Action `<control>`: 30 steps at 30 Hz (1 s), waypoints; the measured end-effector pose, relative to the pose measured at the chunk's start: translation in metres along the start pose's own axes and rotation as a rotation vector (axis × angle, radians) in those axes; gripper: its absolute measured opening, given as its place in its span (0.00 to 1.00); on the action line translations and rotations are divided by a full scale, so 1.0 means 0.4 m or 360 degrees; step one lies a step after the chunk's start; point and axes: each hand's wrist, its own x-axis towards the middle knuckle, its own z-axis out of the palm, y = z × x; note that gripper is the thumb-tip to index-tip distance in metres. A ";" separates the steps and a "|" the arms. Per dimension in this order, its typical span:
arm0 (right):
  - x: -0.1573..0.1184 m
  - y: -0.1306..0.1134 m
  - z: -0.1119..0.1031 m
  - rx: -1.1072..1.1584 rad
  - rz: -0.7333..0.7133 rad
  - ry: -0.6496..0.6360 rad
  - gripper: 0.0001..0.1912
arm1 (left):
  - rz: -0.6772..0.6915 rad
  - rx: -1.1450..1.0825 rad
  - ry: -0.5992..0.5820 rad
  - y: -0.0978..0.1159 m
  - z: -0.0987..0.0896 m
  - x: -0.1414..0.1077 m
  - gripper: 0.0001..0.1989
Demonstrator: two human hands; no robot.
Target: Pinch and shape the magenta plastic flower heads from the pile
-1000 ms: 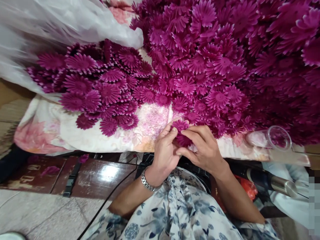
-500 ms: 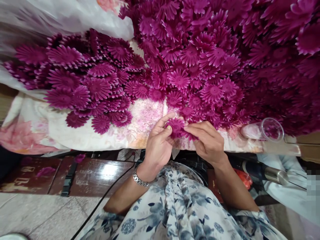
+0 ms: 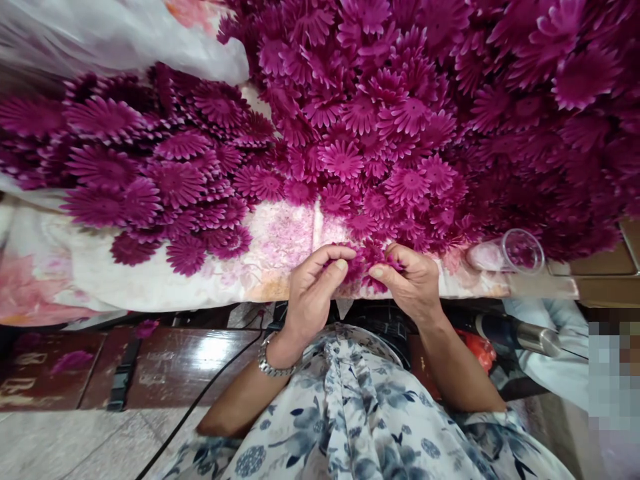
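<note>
Between my hands, at the table's near edge, are magenta artificial flower petals (image 3: 373, 259) with thin, pale-tipped lobes. My left hand (image 3: 316, 288), a metal watch on its wrist, pinches one side of them between thumb and forefinger. My right hand (image 3: 411, 280) is closed on the other side, thumb and fingers pressed together. How many layers I hold is hidden by my fingers. Just beyond my hands lies a large heap of loose magenta petals (image 3: 343, 159). Stacked petals (image 3: 176, 181) form a second pile to the left.
A floral cloth (image 3: 273, 290) covers the table. A clear plastic cup (image 3: 523, 252) lies on its side at the right. White plastic sheeting (image 3: 125, 40) is at the back left. Below the table edge are a brown bench (image 3: 190, 367) and a dark bottle (image 3: 537, 339).
My right hand has turned, its thumb now showing against the petals. The single flower disc that faced up is now partly covered by my fingers. The view has shifted slightly right.
</note>
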 end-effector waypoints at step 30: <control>-0.019 0.029 0.002 0.0717 0.0339 0.0296 0.08 | 0.0457 -0.0047 0.0444 -0.026 -0.025 0.022 0.04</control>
